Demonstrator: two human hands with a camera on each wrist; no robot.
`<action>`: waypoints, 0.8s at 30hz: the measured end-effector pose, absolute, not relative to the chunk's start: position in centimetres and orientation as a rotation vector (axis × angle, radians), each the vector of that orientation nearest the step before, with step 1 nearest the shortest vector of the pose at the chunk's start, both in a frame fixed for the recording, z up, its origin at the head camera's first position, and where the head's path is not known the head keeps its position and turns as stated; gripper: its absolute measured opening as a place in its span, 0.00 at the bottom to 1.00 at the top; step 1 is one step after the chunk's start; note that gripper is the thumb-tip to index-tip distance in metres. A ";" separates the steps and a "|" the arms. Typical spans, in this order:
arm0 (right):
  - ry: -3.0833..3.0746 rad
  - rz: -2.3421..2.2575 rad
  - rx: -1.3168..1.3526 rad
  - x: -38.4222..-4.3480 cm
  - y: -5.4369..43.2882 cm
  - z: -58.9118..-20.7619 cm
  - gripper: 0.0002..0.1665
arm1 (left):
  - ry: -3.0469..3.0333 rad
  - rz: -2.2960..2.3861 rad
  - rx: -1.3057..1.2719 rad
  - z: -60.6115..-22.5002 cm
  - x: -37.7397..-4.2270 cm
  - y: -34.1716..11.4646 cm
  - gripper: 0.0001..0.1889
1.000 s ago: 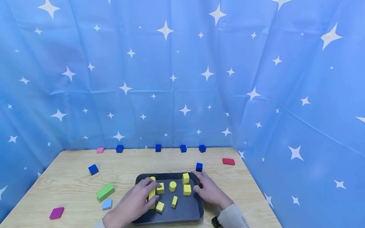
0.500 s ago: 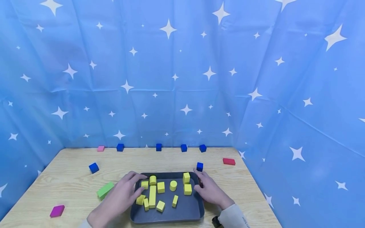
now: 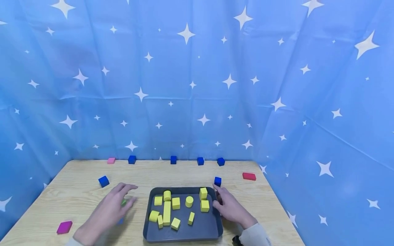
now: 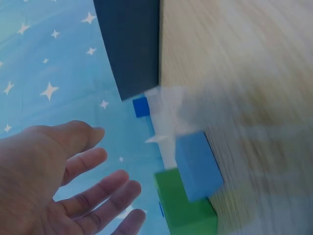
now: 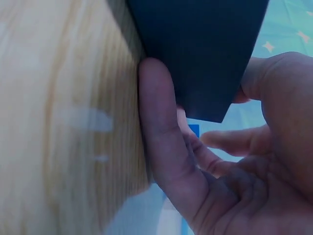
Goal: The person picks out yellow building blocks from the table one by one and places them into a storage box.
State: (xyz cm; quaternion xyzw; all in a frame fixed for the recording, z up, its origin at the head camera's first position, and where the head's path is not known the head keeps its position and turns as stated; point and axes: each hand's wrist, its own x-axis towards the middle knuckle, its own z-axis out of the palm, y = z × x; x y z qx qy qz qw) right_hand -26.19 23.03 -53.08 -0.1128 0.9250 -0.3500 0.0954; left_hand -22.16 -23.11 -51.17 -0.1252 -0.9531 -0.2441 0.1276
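A dark grey tray [image 3: 204,228] sits on the table with several yellow blocks in it, among them a long bar [image 3: 167,213], cubes such as this cube [image 3: 204,205] and short cylinders such as this cylinder [image 3: 189,201]. My right hand [image 3: 232,206] grips the tray's right side; in the right wrist view the thumb goes over the rim and a finger [image 5: 159,112] lies along the outer wall. Left of the tray, my left hand [image 3: 107,210] hovers with fingers spread and holds nothing. Under it are a green block [image 4: 188,210] and a light blue block [image 4: 198,166], mostly hidden in the head view.
Along the table's far edge stand several dark blue cubes [image 3: 173,160] and a pink block [image 3: 111,160]. Another blue cube [image 3: 218,181] is just behind the tray. A red block [image 3: 249,176] lies far right, a magenta block [image 3: 64,227] near left. A starry curtain [image 3: 197,85] surrounds the table.
My left hand has moved left, out from over the tray and across its left rim, uncovering yellow blocks there. It now covers the green and light blue blocks. The right hand stays at the tray.
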 end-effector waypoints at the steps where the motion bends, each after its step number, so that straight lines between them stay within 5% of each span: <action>1: 2.737 -1.035 -0.339 -26.2 23.2 -53.0 0.42 | -2.780 -0.708 -0.357 -51.2 -22.2 -23.3 0.20; 16: 2.739 -1.006 -0.362 -25.5 24.9 -52.7 0.37 | -2.875 -0.693 -0.289 -51.2 -21.7 -25.1 0.21; 24: 2.783 -1.089 -0.373 -24.7 26.3 -52.4 0.36 | -2.870 -0.646 -0.272 -51.1 -21.3 -26.6 0.29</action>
